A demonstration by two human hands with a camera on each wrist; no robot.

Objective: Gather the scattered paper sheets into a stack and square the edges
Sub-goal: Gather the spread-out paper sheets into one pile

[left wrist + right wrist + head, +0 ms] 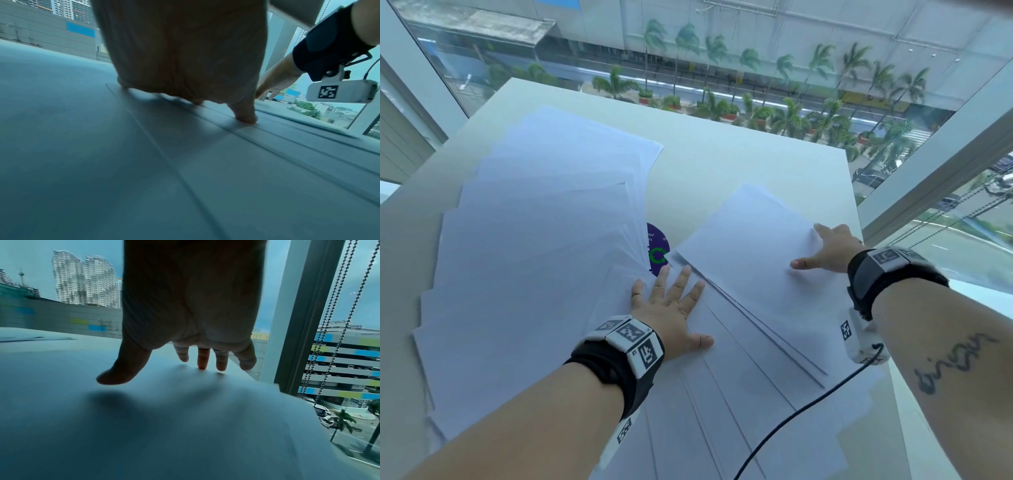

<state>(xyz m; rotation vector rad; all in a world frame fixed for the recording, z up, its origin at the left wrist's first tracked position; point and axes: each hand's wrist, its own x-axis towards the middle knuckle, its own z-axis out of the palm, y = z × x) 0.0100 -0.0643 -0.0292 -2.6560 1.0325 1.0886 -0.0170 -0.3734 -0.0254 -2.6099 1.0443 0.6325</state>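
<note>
White paper sheets point(534, 246) fanned out in overlapping layers over most of a white table point(722, 164), reaching from the far left corner down along the left edge and across the near edge. A smaller group of sheets point(750, 260) lying skewed toward the right edge, overlapping the near fan. Between the two groups, a purple round sticker point(659, 248) with a green mark, partly covered by paper. Left hand point(674, 315) flat, palm down on the near sheets around the middle of the table, fingers straight and spread, thumb out to the side, gripping nothing; seen from the left wrist, fingertips point(246, 116) pressed onto the layered edges. Right hand point(825, 248) resting on the right-side group near the table's right edge, fingers extended and loosely spread, tips point(202, 365) touching the top sheet, thumb apart, nothing pinched. Black cable point(801, 411) trailing from the right wrist across the near sheets. Beyond the far edge, window glass point(756, 51) showing palm trees and a street below.
</note>
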